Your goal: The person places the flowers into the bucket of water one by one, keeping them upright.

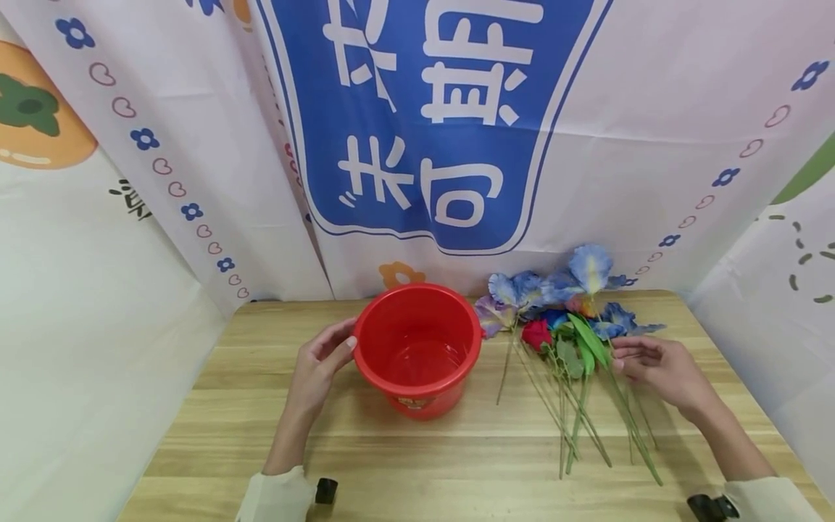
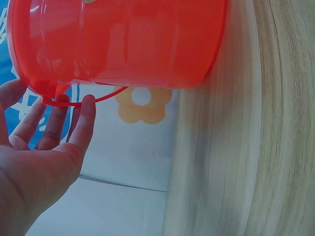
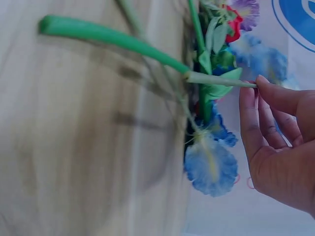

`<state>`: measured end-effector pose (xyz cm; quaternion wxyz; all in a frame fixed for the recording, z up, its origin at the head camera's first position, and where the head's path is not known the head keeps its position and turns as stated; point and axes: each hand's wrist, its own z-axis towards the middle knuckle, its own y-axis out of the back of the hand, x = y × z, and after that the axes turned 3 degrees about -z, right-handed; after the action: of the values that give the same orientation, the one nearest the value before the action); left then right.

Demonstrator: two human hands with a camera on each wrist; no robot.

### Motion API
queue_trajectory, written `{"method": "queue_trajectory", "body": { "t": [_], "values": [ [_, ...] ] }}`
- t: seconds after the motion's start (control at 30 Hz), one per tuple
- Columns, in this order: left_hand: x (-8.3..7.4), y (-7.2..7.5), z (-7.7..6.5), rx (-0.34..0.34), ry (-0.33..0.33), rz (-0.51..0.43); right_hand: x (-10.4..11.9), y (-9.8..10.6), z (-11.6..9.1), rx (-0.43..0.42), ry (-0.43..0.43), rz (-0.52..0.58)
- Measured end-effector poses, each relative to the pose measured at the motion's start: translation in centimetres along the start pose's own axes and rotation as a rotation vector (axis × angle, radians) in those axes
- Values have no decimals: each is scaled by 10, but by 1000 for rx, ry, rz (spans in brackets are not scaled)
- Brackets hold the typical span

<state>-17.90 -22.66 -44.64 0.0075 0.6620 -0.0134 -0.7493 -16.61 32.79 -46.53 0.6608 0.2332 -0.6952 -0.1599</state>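
A red plastic bucket (image 1: 417, 395) stands upright on the wooden table. My left hand (image 1: 320, 366) holds its left side, thumb on the rim and fingers by the thin red handle (image 2: 110, 94). To the right lies a bunch of artificial flowers with long green stems. Among them are a red rose (image 1: 537, 334), blue irises (image 1: 515, 290) and a purple iris (image 1: 493, 316). My right hand (image 1: 665, 370) pinches a green stem (image 3: 216, 80) between thumb and index finger. One blue iris (image 1: 591, 267) stands higher than the rest, its stem running down by the right fingers.
The wooden table (image 1: 261, 406) ends at the back against a white printed cloth (image 1: 626, 181) with a blue panel. More cloth hangs at the left and right sides. Several flower stems point toward the front edge of the table.
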Motion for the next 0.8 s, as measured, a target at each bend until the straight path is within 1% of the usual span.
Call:
{"method": "queue_trajectory", "body": {
  "t": [0.23,0.4,0.6,0.8],
  "values": [
    [0,-1,-1,-8,0,9,13,6,-3,-26,26,9],
    [0,-1,-1,-10,-2,3,25,6,-5,-58,47,23],
    [1,-1,-2,-22,-3,-26,40,0,-8,-112,103,65],
    [2,-3,-1,-28,-11,-44,52,-9,-7,-162,131,125]
  ]
}}
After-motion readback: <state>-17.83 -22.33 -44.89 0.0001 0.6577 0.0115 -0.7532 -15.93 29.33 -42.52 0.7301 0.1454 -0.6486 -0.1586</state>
